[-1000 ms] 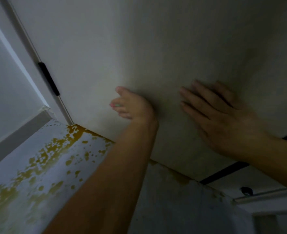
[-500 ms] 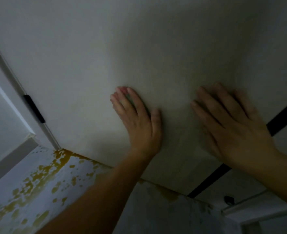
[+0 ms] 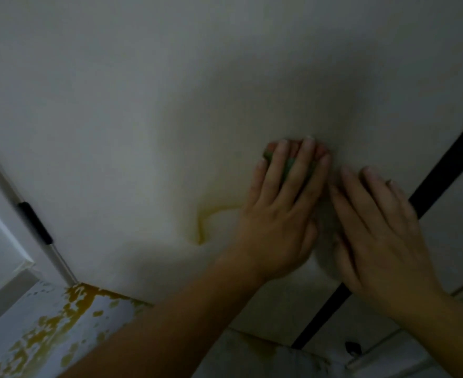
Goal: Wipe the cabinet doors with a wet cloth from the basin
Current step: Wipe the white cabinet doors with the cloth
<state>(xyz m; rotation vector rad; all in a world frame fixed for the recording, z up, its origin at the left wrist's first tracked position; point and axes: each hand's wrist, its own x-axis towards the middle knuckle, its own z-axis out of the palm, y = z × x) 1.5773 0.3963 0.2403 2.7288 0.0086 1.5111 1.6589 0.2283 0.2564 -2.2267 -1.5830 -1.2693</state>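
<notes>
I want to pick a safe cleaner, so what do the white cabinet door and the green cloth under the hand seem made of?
White cabinet door: probably painted or laminated board, matte; its face looks flat, even, glare-free. Green cloth: likely soft fabric, bunched under the left hand; too dim and hidden to say more.

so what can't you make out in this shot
Head view only.
- cloth: mostly hidden under the left hand; size and wetness unclear.
- basin: outside the frame.
- door: top cut off by the upper edge.
- small dark thing, bottom right: too dim and small to identify.
</notes>
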